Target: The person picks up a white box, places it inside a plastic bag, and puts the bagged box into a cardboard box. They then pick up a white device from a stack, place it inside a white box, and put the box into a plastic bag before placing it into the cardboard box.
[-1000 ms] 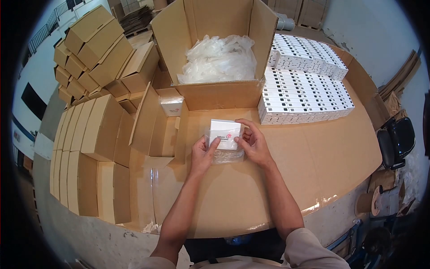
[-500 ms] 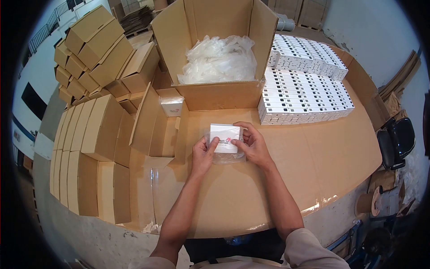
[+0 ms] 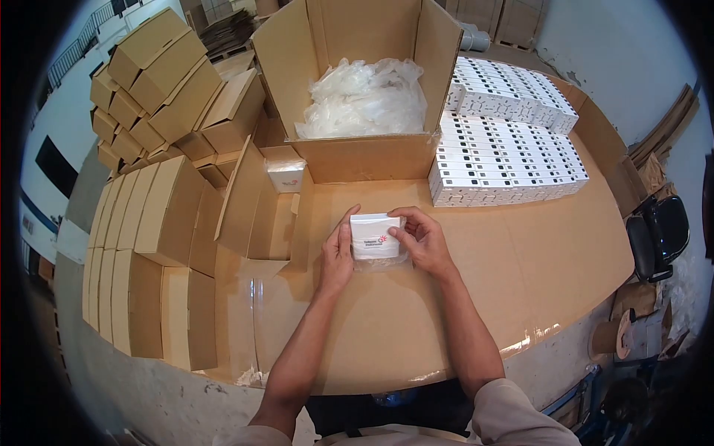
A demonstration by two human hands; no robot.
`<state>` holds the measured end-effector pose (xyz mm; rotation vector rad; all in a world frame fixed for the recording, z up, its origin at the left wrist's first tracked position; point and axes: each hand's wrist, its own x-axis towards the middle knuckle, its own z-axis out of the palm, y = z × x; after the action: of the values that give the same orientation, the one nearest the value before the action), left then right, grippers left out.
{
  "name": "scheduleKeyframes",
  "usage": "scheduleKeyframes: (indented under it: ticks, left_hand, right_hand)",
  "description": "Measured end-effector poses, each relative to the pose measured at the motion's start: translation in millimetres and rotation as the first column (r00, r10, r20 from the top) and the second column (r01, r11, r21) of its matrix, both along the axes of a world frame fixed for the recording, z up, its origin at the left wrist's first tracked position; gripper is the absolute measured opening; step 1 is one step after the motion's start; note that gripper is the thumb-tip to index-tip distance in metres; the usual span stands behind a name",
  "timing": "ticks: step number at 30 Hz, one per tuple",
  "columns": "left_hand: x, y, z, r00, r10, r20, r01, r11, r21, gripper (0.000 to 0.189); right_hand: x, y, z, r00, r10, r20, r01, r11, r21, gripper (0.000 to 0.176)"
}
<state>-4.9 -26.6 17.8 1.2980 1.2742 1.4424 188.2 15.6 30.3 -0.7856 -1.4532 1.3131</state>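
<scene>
Between my two hands is a small white box (image 3: pixel 370 239) with a red logo and dark print, in a clear plastic bag (image 3: pixel 383 264) that bunches out below it. My left hand (image 3: pixel 339 249) holds the box's left side, thumb upright along the edge. On the right, my right hand (image 3: pixel 421 241) grips the upper right corner, thumb on the front face. To the left stands an open brown carton (image 3: pixel 256 201) with a similar wrapped white box (image 3: pixel 285 177) at its far end.
A large open carton (image 3: pixel 364 160) at the back holds crumpled clear bags (image 3: pixel 364 100). Rows of white boxes (image 3: pixel 509 160) are stacked at the back right. Brown cartons (image 3: pixel 160 215) are piled on the left. A black chair (image 3: pixel 658 236) stands beyond the table's right edge.
The white box has shifted slightly down and to the right, and its print shows more fully. My left thumb has moved off its face to the left edge.
</scene>
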Motion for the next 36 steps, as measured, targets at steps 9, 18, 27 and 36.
scheduleKeyframes:
  ticks: [9,18,27,36]
  left_hand:
    - [0,-5,9,1.0,-0.002,-0.014,0.001,0.998,-0.068,0.056]
    - [3,-5,7,0.978,-0.114,0.176,0.107,0.993,0.045,0.059]
    - [7,0,-2,0.837,-0.237,0.494,0.179,0.971,0.161,0.065]
    - [-1,0,7,0.94,-0.148,0.309,0.13,0.988,0.079,0.049]
  right_hand:
    - [4,3,-2,0.992,-0.059,0.11,0.042,0.987,0.152,0.008]
    - [4,-5,7,0.992,-0.057,-0.113,0.057,0.998,-0.007,0.008]
    - [-2,-12,27,0.958,0.037,-0.285,-0.064,0.994,-0.086,0.051]
    - [-1,-4,8,0.996,0.061,-0.067,-0.069,0.99,-0.125,0.051]
